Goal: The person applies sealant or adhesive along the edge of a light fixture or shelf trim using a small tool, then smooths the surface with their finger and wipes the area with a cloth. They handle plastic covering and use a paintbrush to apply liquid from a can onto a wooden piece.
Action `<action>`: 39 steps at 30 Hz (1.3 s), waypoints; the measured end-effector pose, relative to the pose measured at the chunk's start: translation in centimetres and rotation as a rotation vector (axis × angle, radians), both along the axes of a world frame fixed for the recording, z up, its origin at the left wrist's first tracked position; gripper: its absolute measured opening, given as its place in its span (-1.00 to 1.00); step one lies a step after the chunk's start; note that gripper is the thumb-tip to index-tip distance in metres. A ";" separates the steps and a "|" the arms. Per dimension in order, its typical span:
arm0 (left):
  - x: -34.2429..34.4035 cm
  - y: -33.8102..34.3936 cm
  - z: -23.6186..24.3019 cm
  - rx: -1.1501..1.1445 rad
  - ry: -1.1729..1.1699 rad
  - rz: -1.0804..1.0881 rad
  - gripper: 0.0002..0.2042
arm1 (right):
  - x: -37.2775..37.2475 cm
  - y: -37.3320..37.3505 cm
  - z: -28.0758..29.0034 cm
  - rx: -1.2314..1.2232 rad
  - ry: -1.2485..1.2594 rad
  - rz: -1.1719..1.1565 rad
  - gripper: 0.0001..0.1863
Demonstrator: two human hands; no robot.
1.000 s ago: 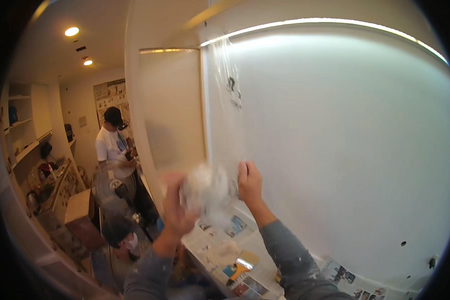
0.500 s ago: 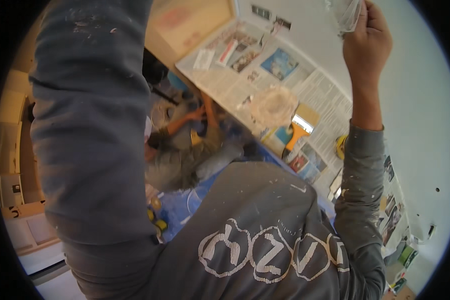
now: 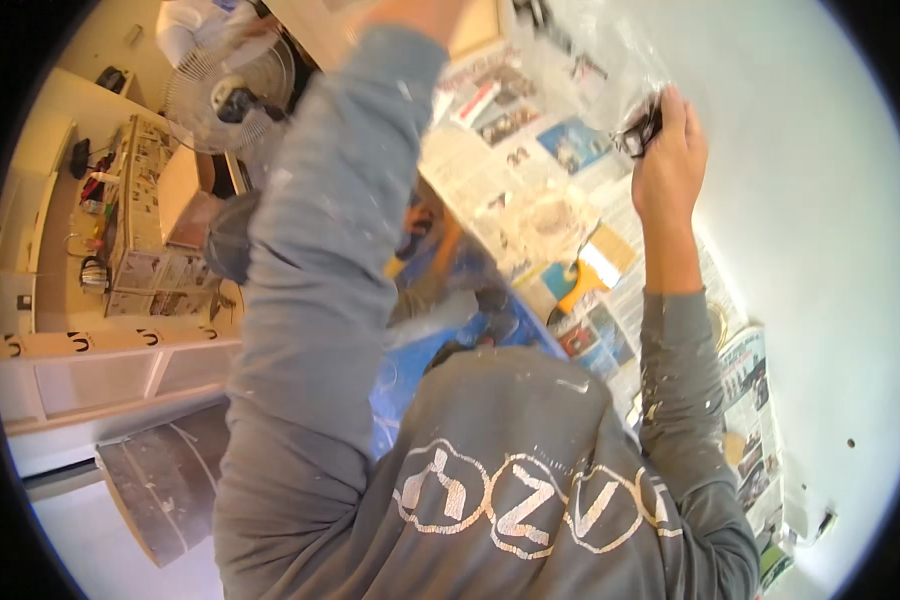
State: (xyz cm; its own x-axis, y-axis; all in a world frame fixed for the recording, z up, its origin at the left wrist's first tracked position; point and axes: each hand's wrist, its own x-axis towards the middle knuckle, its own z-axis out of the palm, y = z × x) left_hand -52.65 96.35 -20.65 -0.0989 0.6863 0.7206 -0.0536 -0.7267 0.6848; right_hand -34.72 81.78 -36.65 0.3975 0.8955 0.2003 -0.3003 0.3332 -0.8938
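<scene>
My right hand (image 3: 670,165) is raised in front of the pale wall, fingers closed on crumpled clear plastic film (image 3: 635,75). A dark bunched part shows at the fingertips. My left arm reaches up, and only the blurred lower part of my left hand (image 3: 420,15) shows at the top edge; its fingers are out of view. Below my right hand, a counter (image 3: 460,190) is covered with newspaper. On it lie a wide paintbrush (image 3: 585,280) with an orange handle and a round, translucent, plastic-like thing (image 3: 550,215).
A standing fan (image 3: 235,100) is at the upper left, with a person in a white top (image 3: 210,30) behind it. Another person, mostly hidden by my left arm, is low beside the counter near blue sheeting (image 3: 400,365). A paper-covered cabinet (image 3: 135,200) stands farther left.
My right hand has come down and to the left, still holding the film. My left arm has swung right, bringing part of its hand into view. The fan now shows.
</scene>
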 end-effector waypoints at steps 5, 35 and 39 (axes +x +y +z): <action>7.6 -4.4 -21.0 -0.254 0.136 0.033 -0.47 | 2.5 3.1 -1.3 0.138 -0.209 0.178 -0.22; -2.8 24.3 34.6 0.168 -0.212 0.724 -0.70 | 22.5 -19.2 2.3 0.038 -0.006 -0.520 -0.21; -2.9 26.9 37.2 0.186 -0.172 0.842 -0.63 | 23.5 -19.6 3.1 0.003 0.047 -0.564 -0.21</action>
State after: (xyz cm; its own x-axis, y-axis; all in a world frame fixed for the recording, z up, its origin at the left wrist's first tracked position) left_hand -55.60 123.30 16.51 -0.6365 0.2093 0.7424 0.4593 -0.6704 0.5827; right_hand -11.24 62.20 -33.54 0.8228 0.5415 0.1729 -0.1144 0.4556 -0.8828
